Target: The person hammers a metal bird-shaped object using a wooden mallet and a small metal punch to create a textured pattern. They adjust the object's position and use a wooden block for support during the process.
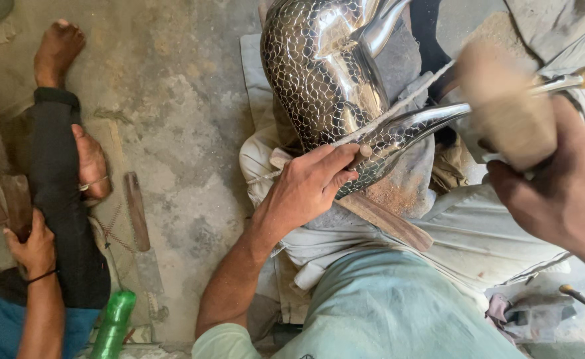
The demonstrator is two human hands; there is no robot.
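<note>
the shiny scale-patterned metal sculpture (319,73) needs steady bracing: left hand (309,186) pinches a thin punch against it, right hand (558,189) grips the blurred wooden mallet (505,106); strike squarely.

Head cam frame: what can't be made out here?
- Right hand: its mallet is motion-blurred, so the grip is unclear.
- Metal figure: top cut off by the upper frame edge.
- Left hand: fingertips cover the spot being worked.
- Another person's hand, far left: body cut off by the frame edge.
</note>
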